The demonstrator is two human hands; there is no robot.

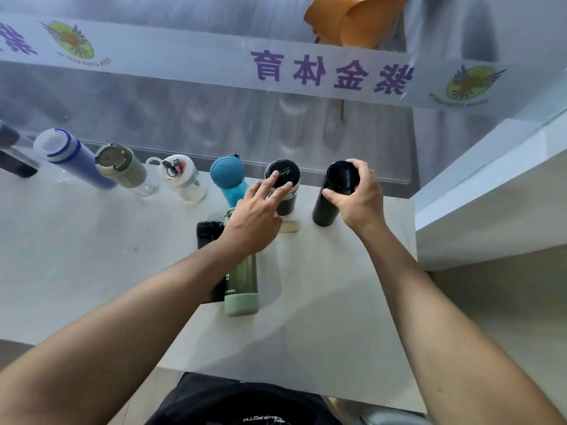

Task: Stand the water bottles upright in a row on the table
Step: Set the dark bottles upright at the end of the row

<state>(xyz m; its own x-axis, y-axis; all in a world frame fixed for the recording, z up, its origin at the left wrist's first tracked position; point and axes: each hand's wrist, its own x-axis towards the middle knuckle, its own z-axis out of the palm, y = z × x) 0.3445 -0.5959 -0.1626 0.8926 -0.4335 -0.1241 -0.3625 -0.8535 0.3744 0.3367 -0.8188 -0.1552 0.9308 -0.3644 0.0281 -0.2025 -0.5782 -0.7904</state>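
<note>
We see an evenly bright scene under soft, cool daylight, with a bluish haze over the upper half where the frosted glass wall with purple lettering (331, 72) washes out. Pale smudged reflections of the standing bottles show in that glass. On the glossy white table (76, 256) shadows are faint and soft-edged; the clearest falls to the right of the lying translucent green bottle with the pale green base (242, 283). We notice strong wide-angle distortion: the bottles at far left lean outward, straight edges bow, and both forearms balloon toward the bottom corners. Detail is slightly soft throughout, with blur strongest toward the edges.
</note>
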